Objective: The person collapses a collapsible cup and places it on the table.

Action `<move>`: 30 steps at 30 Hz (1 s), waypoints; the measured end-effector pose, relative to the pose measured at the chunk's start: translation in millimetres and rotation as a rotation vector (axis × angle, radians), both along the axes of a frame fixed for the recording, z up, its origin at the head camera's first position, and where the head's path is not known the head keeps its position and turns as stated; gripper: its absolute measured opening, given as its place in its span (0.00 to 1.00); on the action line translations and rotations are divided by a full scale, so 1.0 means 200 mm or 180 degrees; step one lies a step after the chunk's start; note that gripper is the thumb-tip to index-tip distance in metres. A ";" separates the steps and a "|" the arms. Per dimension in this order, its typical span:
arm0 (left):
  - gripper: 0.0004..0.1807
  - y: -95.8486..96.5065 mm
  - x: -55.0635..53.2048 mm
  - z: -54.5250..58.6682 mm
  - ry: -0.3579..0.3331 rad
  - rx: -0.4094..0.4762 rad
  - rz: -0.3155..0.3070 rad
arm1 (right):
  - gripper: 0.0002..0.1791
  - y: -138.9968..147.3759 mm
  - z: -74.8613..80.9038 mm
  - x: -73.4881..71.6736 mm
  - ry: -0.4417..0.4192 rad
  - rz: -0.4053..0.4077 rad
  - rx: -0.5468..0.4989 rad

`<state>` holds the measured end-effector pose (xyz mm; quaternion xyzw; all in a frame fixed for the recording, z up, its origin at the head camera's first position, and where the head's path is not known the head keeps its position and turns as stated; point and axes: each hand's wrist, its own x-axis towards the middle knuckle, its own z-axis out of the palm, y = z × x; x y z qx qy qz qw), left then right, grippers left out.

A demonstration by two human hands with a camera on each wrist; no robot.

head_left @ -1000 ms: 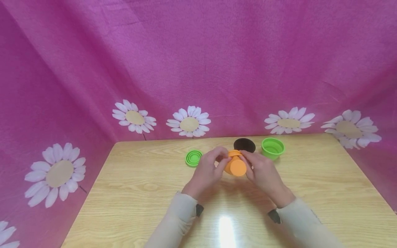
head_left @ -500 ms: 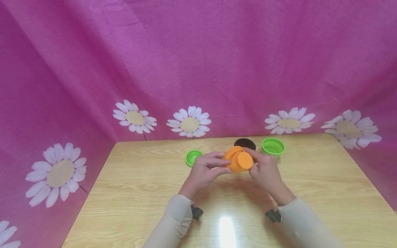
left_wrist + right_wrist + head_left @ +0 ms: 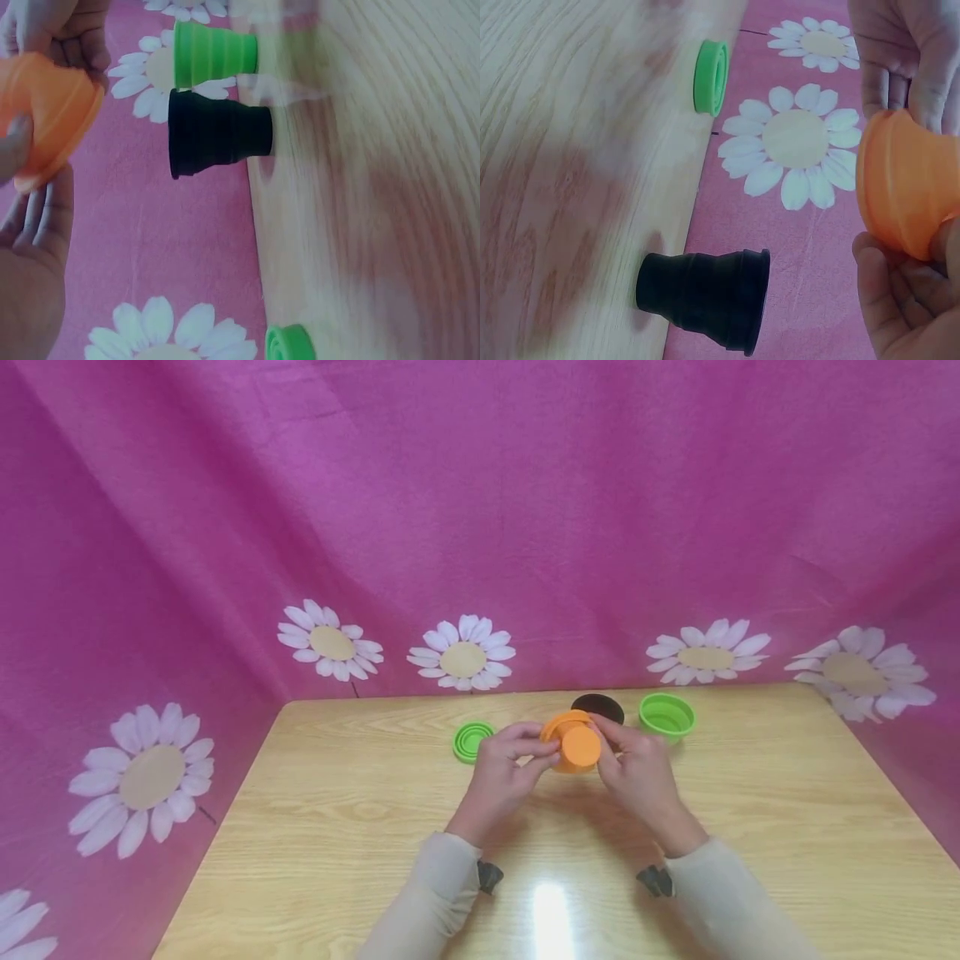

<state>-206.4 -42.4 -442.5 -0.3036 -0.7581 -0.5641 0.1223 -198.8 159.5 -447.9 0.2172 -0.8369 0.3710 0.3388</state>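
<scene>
Both hands hold an orange collapsible cup [image 3: 576, 748] above the middle of the wooden table [image 3: 337, 810], its flat base turned toward me. My left hand [image 3: 504, 770] grips its left side with curled fingers, and my right hand [image 3: 636, 768] grips its right side. The left wrist view shows the orange cup [image 3: 46, 112] between fingers of both hands. In the right wrist view the orange cup [image 3: 907, 184] is pinched by curled fingers, and its ribbed wall shows.
A black cup [image 3: 597, 706] stands expanded behind the hands, also seen as the black cup [image 3: 217, 133] and black cup [image 3: 709, 294]. An expanded green cup [image 3: 667, 716] stands to its right. A flattened green cup [image 3: 472, 741] lies at left. Pink flowered cloth [image 3: 480, 527] walls the table.
The hands have lifted the orange cup slightly and turned it, so its flat base now faces me more squarely. The other cups have not moved.
</scene>
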 end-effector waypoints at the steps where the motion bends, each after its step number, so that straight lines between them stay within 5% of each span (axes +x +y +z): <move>1: 0.11 0.01 0.00 0.00 -0.0077 -0.0011 0.0077 | 0.15 0.00 0.00 0.00 0.0018 -0.0007 0.0009; 6: 0.09 0.04 0.00 0.02 -0.0520 0.0144 0.0321 | 0.13 -0.01 0.00 0.00 -0.0459 -0.0069 -0.0279; 12: 0.07 0.06 -0.02 0.02 -0.0928 0.0669 0.0622 | 0.10 -0.01 0.00 0.02 -0.1263 0.0547 -0.1601; 15: 0.07 0.07 -0.03 0.01 -0.1000 0.0820 0.0758 | 0.09 -0.01 -0.01 0.04 -0.1244 0.0901 -0.1902; 19: 0.05 0.09 -0.03 0.01 -0.1014 0.0973 0.0868 | 0.12 -0.04 -0.04 0.06 -0.1008 0.0991 -0.1787; 30: 0.07 0.12 -0.01 0.04 -0.1152 0.1025 0.1049 | 0.09 -0.13 0.09 0.15 -0.0624 0.0389 -0.1437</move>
